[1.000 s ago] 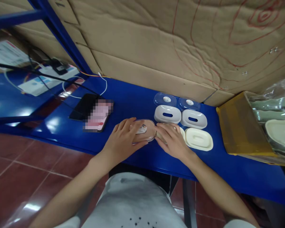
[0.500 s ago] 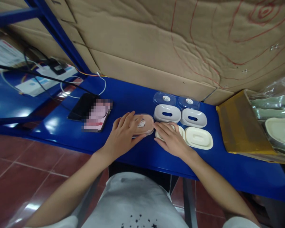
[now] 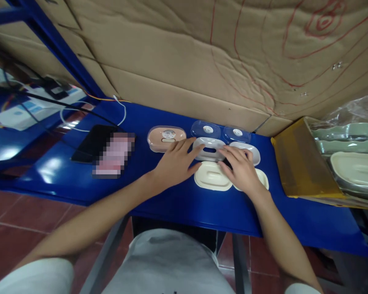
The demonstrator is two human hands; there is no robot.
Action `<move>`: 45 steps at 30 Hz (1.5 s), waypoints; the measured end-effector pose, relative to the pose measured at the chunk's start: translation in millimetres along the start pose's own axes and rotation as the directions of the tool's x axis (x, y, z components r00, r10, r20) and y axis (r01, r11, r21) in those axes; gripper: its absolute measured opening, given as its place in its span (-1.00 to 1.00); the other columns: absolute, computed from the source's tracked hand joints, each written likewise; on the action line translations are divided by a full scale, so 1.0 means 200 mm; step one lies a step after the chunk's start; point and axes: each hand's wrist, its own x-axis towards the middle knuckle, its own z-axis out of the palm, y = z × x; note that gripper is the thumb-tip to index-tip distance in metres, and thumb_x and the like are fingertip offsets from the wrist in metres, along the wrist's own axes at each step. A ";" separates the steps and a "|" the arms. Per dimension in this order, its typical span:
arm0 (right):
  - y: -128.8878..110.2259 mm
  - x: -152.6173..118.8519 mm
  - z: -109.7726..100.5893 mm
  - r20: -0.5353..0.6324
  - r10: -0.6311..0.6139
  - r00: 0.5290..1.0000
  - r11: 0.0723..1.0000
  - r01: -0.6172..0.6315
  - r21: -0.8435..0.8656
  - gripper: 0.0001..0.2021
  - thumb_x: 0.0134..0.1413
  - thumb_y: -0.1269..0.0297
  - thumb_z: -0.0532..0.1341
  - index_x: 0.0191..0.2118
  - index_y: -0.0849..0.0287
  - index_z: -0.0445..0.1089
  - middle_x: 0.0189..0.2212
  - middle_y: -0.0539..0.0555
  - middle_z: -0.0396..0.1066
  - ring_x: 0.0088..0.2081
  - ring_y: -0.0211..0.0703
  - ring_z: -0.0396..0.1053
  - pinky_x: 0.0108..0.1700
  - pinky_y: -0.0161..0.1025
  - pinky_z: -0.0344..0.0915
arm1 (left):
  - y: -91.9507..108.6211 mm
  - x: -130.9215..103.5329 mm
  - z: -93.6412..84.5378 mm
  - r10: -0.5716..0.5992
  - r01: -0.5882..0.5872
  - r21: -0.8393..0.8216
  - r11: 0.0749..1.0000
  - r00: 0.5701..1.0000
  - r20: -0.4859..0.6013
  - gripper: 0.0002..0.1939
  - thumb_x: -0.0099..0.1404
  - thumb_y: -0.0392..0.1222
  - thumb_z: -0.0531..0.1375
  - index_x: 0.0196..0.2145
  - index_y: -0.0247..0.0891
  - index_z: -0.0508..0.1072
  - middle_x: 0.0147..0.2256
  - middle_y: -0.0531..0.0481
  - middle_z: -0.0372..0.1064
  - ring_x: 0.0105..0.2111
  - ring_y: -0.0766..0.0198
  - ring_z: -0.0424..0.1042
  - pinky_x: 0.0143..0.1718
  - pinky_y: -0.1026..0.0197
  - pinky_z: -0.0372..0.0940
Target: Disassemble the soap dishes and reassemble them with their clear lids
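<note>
My left hand [image 3: 175,166] is at the left end of a white oval dish [image 3: 210,143] with a dark slot, its fingers and thumb spread at the rim. At the right end of that dish is my right hand [image 3: 241,170], fingers apart, partly covering a second white dish [image 3: 255,155]. Whether either hand grips the dish I cannot tell. In front lies a cream oval piece [image 3: 213,177], with another cream piece [image 3: 263,178] half hidden under my right hand. A pink oval box [image 3: 157,136] under a clear cover stands beyond my left hand.
Two clear lids [image 3: 199,129] with round stickers lie behind the white dishes. On the right stands a cardboard box [image 3: 306,163] holding green and cream pieces. A phone [image 3: 115,153] lies on the blue table [image 3: 171,206] to the left, near cables and a power strip [image 3: 37,108].
The pink box now stands farther back and to the left, released by my left hand. Both hands have moved to the nearer white dish, right hand leaving the cream piece.
</note>
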 end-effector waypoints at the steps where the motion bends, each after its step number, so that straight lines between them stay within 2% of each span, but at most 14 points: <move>1: 0.02 0.00 0.01 0.009 0.012 1.000 1.000 -0.012 -0.009 -0.62 0.56 0.14 0.12 0.32 0.10 0.41 0.32 0.27 0.48 0.29 0.20 0.44 0.28 0.19 0.15 | 0.01 0.03 0.01 0.021 -0.021 -0.001 1.000 0.999 0.025 -0.41 0.56 -0.05 0.19 0.44 -0.27 0.31 0.42 -0.46 0.21 0.39 -0.30 0.30 0.35 -0.30 0.25; 6: 0.06 -0.01 0.00 0.089 0.028 0.996 0.999 -0.026 -0.024 -0.59 0.56 0.12 0.12 0.37 0.06 0.35 0.39 0.29 0.38 0.35 0.22 0.37 0.32 0.23 0.13 | 0.01 0.20 0.06 0.021 -0.019 -0.008 1.000 0.983 0.181 -0.26 0.48 -0.01 0.32 0.48 -0.28 0.23 0.49 -0.52 0.06 0.45 -0.36 0.21 0.39 -0.31 0.18; 9: 0.07 -0.02 0.00 0.122 0.052 0.991 0.998 -0.046 -0.051 -0.51 0.54 0.07 0.15 0.44 0.06 0.26 0.44 0.34 0.28 0.40 0.30 0.29 0.34 0.30 0.12 | -0.02 0.26 0.07 0.005 0.006 -0.051 0.999 0.976 0.218 -0.21 0.44 0.04 0.36 0.48 -0.25 0.22 0.44 -0.45 0.20 0.39 -0.30 0.31 0.36 -0.27 0.22; 12: 0.07 -0.02 0.00 0.137 0.066 0.988 0.996 -0.057 -0.065 -0.47 0.53 0.05 0.15 0.47 0.07 0.21 0.46 0.36 0.24 0.42 0.33 0.26 0.36 0.34 0.10 | -0.03 0.28 0.08 -0.011 0.023 -0.059 0.998 0.981 0.194 -0.19 0.37 0.07 0.41 0.43 -0.25 0.28 0.31 -0.37 0.37 0.29 -0.27 0.40 0.30 -0.22 0.29; 14: 0.07 -0.02 -0.01 0.110 0.056 0.992 0.997 -0.050 -0.057 -0.47 0.53 0.05 0.14 0.48 0.04 0.20 0.47 0.33 0.24 0.41 0.31 0.27 0.36 0.32 0.11 | -0.02 0.27 0.07 -0.032 0.042 -0.062 0.997 0.987 0.159 -0.20 0.36 0.10 0.42 0.40 -0.27 0.31 0.28 -0.35 0.38 0.26 -0.26 0.41 0.27 -0.20 0.31; 17: 0.06 -0.01 -0.06 -0.003 0.005 1.000 1.000 -0.005 -0.020 -0.50 0.50 0.02 0.18 0.43 -0.04 0.30 0.41 0.22 0.35 0.36 0.27 0.34 0.36 0.25 0.13 | 0.02 0.23 0.04 -0.034 0.040 -0.106 0.994 0.998 0.060 -0.21 0.37 0.18 0.39 0.37 -0.28 0.33 0.29 -0.35 0.36 0.25 -0.24 0.40 0.27 -0.18 0.32; 19: 0.04 -0.02 -0.11 -0.140 -0.010 0.990 1.000 0.012 0.014 -0.58 0.48 0.01 0.19 0.33 -0.09 0.42 0.28 0.15 0.49 0.26 0.23 0.44 0.34 0.21 0.17 | 0.05 0.18 0.03 0.007 -0.005 -0.146 0.989 1.000 0.010 -0.22 0.35 0.22 0.39 0.34 -0.26 0.35 0.27 -0.32 0.39 0.22 -0.22 0.43 0.25 -0.18 0.33; 22: 0.02 -0.04 -0.16 -0.387 0.030 0.922 0.998 -0.007 0.060 -0.66 0.51 0.05 0.11 0.18 -0.09 0.54 0.04 0.12 0.62 0.08 0.18 0.55 0.25 0.19 0.26 | 0.11 0.08 0.03 0.106 -0.102 -0.161 0.982 0.994 0.014 -0.23 0.33 0.21 0.43 0.31 -0.27 0.38 0.24 -0.31 0.42 0.18 -0.18 0.46 0.24 -0.15 0.35; 24: 0.02 -0.05 -0.16 -0.476 0.047 0.878 0.997 -0.011 0.078 -0.67 0.51 0.09 0.08 0.11 -0.07 0.57 -0.04 0.12 0.63 0.01 0.16 0.56 0.18 0.18 0.31 | 0.15 0.03 0.04 0.154 -0.147 -0.150 0.978 0.987 0.035 -0.24 0.31 0.19 0.45 0.30 -0.27 0.40 0.25 -0.31 0.42 0.19 -0.18 0.46 0.22 -0.13 0.36; 26: 0.02 -0.04 -0.14 -0.460 0.053 0.886 0.997 -0.021 0.075 -0.69 0.50 0.11 0.10 0.05 -0.06 0.60 -0.07 0.12 0.64 -0.02 0.15 0.57 0.15 0.17 0.31 | 0.16 -0.01 0.05 0.171 -0.162 -0.141 0.977 0.984 0.054 -0.25 0.31 0.17 0.46 0.29 -0.25 0.40 0.26 -0.30 0.41 0.19 -0.17 0.46 0.20 -0.11 0.37; 30: 0.03 -0.03 -0.07 -0.321 0.053 0.946 0.998 -0.037 0.054 -0.71 0.49 0.13 0.13 0.00 -0.07 0.64 -0.06 0.10 0.64 -0.01 0.11 0.56 0.18 0.15 0.27 | 0.18 -0.04 0.07 0.174 -0.166 -0.128 0.978 0.983 0.052 -0.27 0.32 0.19 0.44 0.29 -0.22 0.40 0.26 -0.29 0.42 0.15 -0.14 0.50 0.15 -0.08 0.37; 38: 0.03 -0.01 -0.03 -0.296 0.067 0.953 0.997 -0.049 0.066 -0.75 0.49 0.18 0.17 -0.04 -0.05 0.64 -0.07 0.06 0.65 -0.03 0.06 0.57 0.14 0.10 0.30 | 0.17 -0.08 0.07 0.261 -0.260 -0.026 0.965 0.957 0.129 -0.29 0.33 0.25 0.42 0.24 -0.24 0.46 0.27 -0.35 0.40 0.09 -0.18 0.54 0.08 -0.09 0.37; 42: 0.02 -0.01 -0.01 -0.242 0.022 0.970 0.998 -0.006 0.068 -0.77 0.50 0.23 0.18 -0.04 -0.02 0.63 -0.07 0.07 0.66 -0.04 0.03 0.59 0.12 0.07 0.30 | 0.12 -0.08 0.07 0.219 -0.223 0.020 0.975 0.968 0.121 -0.29 0.36 0.16 0.42 0.30 -0.26 0.43 0.31 -0.40 0.37 0.11 -0.20 0.54 0.11 -0.11 0.38; 45: 0.02 -0.01 0.00 -0.178 0.035 0.983 0.998 -0.026 0.057 -0.76 0.50 0.21 0.18 0.01 -0.02 0.62 -0.02 0.09 0.66 0.00 0.05 0.58 0.14 0.07 0.30 | 0.08 -0.08 0.07 0.197 -0.201 0.042 0.979 0.977 0.086 -0.29 0.37 0.14 0.41 0.31 -0.30 0.42 0.32 -0.46 0.36 0.14 -0.24 0.53 0.13 -0.14 0.39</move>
